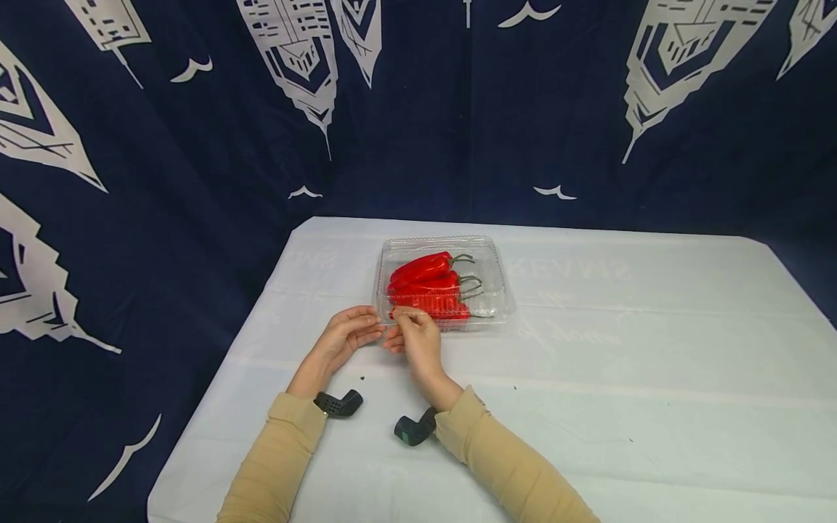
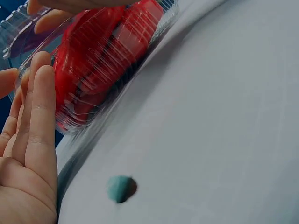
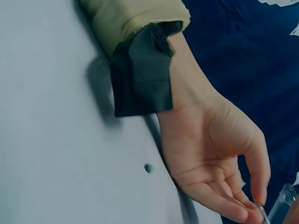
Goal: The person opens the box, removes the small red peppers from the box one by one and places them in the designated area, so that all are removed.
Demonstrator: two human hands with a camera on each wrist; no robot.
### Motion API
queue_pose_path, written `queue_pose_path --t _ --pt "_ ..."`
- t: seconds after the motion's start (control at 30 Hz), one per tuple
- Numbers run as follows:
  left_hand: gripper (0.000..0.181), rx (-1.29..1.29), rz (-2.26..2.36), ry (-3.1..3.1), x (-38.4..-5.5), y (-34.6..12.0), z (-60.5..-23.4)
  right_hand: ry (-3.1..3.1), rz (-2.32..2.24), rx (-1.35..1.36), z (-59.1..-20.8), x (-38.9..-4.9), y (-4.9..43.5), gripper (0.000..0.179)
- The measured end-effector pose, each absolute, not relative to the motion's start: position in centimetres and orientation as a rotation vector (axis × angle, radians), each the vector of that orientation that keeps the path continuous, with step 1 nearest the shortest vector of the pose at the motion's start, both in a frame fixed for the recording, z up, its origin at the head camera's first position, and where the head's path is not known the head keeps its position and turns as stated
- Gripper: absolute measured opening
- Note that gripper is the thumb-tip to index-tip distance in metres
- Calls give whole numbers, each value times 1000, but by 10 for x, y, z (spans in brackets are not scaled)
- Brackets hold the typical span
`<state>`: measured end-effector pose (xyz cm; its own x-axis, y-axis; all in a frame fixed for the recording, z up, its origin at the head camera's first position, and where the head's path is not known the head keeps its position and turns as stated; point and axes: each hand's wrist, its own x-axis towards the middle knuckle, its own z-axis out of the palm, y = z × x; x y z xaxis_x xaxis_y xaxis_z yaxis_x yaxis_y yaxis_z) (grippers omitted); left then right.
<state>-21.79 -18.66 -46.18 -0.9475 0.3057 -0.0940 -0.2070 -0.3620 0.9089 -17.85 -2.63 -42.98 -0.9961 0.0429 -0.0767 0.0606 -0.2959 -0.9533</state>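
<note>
A clear plastic clamshell container (image 1: 493, 283) holds several red peppers (image 1: 421, 270) with green stems. My left hand (image 1: 346, 335) is at its front left corner. In the left wrist view, the container's thin rim lies between the thumb tip and the straight-looking fingers (image 2: 41, 98) of that hand, which pinch it lightly. Beside it, my right hand (image 1: 421, 349) pinches the front edge near the same corner. A sliver of clear plastic (image 3: 264, 213) shows between its thumb and index finger in the right wrist view. Part of the corner is hidden behind the fingers.
The container rests on a white-covered table (image 1: 621, 378). A dark blue curtain (image 1: 458, 131) with pale building prints hangs behind and to the left. Black wrist cameras (image 1: 415, 427) are strapped to both wrists. Small dark specks dot the tablecloth.
</note>
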Motion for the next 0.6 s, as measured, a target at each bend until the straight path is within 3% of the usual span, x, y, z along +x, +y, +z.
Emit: queue_pose_path --t 0.6 --pt "21 161 2359 1553 -218 -187 -461 1862 -2649 257 -418 -181 7 18"
